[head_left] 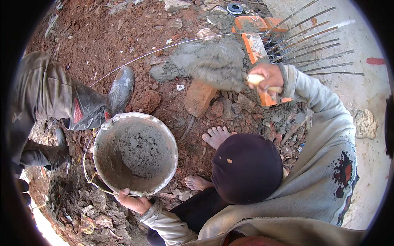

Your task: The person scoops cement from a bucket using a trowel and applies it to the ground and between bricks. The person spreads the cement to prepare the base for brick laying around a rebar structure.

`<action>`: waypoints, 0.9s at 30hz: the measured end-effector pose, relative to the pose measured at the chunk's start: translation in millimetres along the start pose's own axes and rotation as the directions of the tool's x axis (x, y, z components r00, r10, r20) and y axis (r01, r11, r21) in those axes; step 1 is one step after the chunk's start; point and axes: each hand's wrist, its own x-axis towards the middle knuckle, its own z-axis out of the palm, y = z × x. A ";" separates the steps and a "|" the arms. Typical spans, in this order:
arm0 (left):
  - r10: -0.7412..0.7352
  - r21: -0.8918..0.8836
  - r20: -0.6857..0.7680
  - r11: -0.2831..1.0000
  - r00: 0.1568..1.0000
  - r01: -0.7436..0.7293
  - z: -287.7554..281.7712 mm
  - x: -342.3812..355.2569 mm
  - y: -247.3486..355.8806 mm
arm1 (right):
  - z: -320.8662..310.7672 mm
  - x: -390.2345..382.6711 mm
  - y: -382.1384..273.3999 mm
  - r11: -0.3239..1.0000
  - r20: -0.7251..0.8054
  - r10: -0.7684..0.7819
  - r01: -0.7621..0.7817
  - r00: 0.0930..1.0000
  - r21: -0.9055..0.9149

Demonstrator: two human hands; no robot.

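My right hand (267,78) is wrapped round the pale handle of a trowel (255,78). Its blade, smeared by motion and apparently loaded with grey mortar, is over a wet mortar bed (174,61) on the soil. My left hand (133,201) grips the near rim of a round bucket (174,143), fingers over the edge beside its wire handle. Wet mortar (143,153) lies in the tilted-looking bucket. Just below the blade sits a loose orange brick (200,98). Beside my right hand, orange bricks (254,47) lie in a row, partly coated with mortar.
Steel rods (316,43) stick out over the concrete at the right. A thin string (152,52) stretches across the soil towards the bricks. A co-worker's boot (121,88) stands close to the bucket. At the top lies a dark spool (234,9). My bare foot (217,137) rests on rubble.
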 end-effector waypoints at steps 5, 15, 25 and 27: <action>-0.030 -0.015 -0.025 0.999 0.999 0.030 -3.5 8.1 -7.9 | -59.2 14.8 42.6 0.368 -0.364 -0.357 -0.228 0.861 -0.901; -0.035 0.048 -0.034 0.998 0.999 0.037 10.2 -6.9 -3.0 | 62.7 11.5 94.2 0.836 -0.765 -0.091 -0.368 0.638 -0.407; -0.032 0.040 -0.076 0.999 0.997 0.036 -10.3 17.9 -13.7 | 13.2 57.1 93.4 0.701 -0.824 0.097 -0.626 0.558 -0.341; -0.045 0.017 -0.065 0.999 0.997 0.046 -12.0 22.2 -12.2 | 28.2 70.7 94.5 0.711 -0.839 0.030 -0.602 0.544 -0.365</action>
